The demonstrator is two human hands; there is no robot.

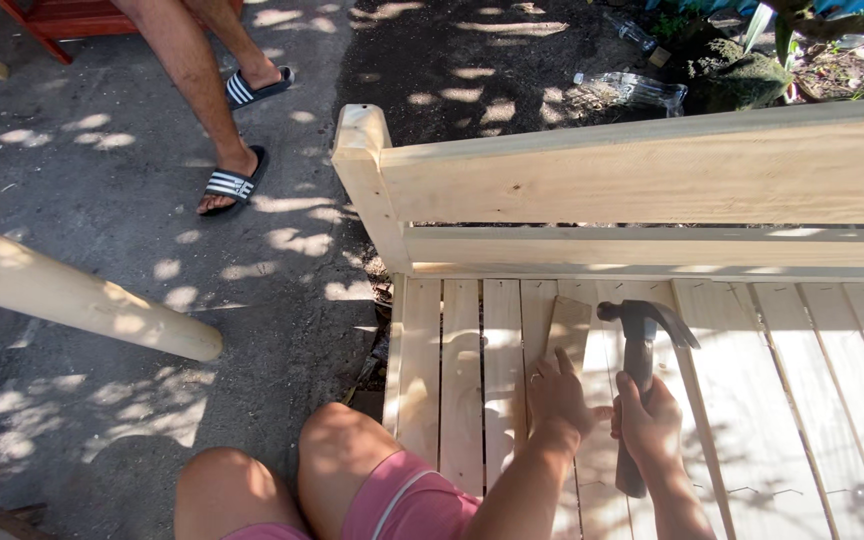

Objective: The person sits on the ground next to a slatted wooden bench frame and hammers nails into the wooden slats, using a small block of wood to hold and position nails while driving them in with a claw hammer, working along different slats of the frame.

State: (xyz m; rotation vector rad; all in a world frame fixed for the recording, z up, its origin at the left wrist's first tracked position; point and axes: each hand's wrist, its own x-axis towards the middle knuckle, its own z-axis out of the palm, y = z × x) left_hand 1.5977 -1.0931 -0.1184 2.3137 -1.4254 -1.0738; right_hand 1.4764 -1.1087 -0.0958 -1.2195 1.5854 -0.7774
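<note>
Head view: one dark claw hammer with a black handle (638, 370), one short pale wooden block (569, 330), and about nine pale slats in the unpainted wooden frame (642, 180). Right hand (649, 422) is clamped around the hammer's handle, head raised over the slats. Left hand (555, 395) rests flat, fingers together, on the block. Two clear plastic bottles (632, 90) lie on the soil beyond.

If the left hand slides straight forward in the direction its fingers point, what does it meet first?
The left hand lies flat on a loose slat, fingers pointing toward the bed frame's side rail. Going straight on, it would probably run along that slat and meet the rail first, though the depth is hard to judge.
</note>
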